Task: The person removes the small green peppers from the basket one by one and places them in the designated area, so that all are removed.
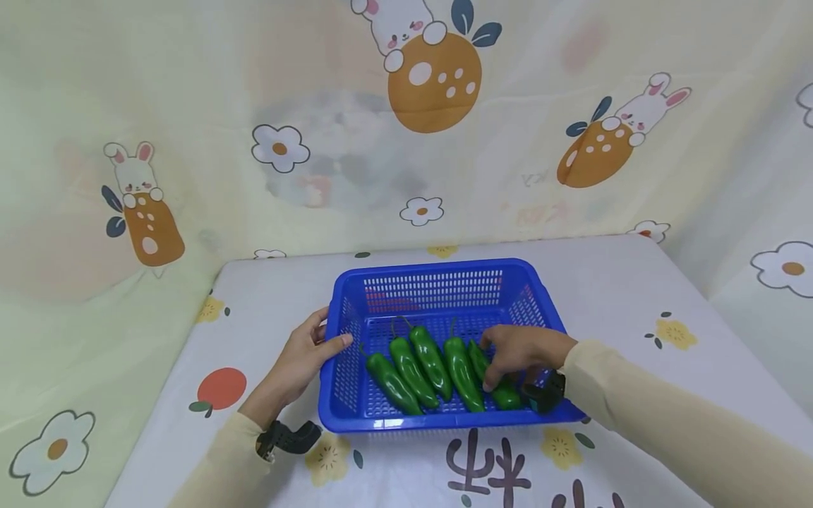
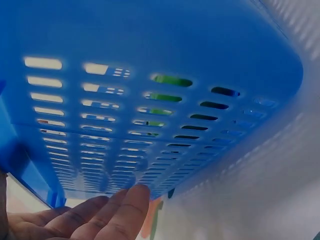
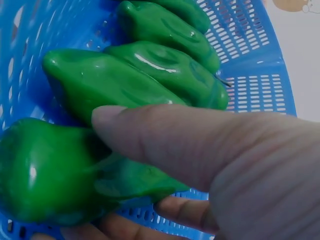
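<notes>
A blue plastic basket point(image 1: 438, 267) with slotted walls stands on the table, several glossy green peppers point(image 1: 389, 384) lying side by side in it. At its left side, my left hand point(image 1: 303, 358) holds the rim, thumb over the top. In the left wrist view the fingers point(image 2: 122, 215) of that hand lie along the outside of the slotted wall. Inside, on the right, my right hand point(image 1: 517, 351) grips the rightmost green pepper point(image 3: 47, 172) between thumb and fingers. Its thumb partly covers the neighbouring pepper point(image 3: 107, 80) in the right wrist view.
A pale patterned cloth point(image 1: 267, 303) covers the table. Behind it and at both sides hang curtains point(image 1: 209, 85) printed with rabbits and flowers. Each wrist wears a black strap point(image 1: 288, 439) with a camera, the right one close to the basket's front rim.
</notes>
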`<state>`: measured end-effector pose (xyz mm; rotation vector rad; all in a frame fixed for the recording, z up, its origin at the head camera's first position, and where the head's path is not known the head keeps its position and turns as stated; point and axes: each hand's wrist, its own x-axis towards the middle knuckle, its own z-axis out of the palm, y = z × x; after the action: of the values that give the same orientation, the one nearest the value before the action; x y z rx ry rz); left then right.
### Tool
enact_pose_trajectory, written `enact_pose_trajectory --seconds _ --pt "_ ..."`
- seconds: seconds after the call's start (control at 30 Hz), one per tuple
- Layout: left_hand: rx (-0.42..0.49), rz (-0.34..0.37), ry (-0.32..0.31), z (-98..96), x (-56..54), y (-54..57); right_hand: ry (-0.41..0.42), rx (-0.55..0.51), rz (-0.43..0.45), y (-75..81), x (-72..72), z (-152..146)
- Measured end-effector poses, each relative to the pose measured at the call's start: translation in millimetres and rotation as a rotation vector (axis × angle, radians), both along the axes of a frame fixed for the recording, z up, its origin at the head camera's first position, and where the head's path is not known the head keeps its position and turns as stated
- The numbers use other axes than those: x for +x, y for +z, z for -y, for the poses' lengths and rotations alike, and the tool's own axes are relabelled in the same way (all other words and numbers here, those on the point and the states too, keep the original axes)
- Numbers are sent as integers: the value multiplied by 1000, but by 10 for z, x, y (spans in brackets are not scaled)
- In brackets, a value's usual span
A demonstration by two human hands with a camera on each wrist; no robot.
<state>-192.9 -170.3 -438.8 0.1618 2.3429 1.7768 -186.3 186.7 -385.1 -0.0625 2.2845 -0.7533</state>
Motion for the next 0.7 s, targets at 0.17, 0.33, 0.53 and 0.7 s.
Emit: enact_pose_trajectory --seconds 0.17,0.33,0.53,0.7 --pt "24 1 3 5 30 -9 4 12 14 -12 -20 30" --pt "43 7 -2 2 36 -1 6 -10 23 -33 -37 40" --pt "50 6 -8 -4 30 -7 -15 -50 42 -72 -44 40" --pt "54 3 -11 -8 34 -13 -33 -87 46 -93 -41 45"
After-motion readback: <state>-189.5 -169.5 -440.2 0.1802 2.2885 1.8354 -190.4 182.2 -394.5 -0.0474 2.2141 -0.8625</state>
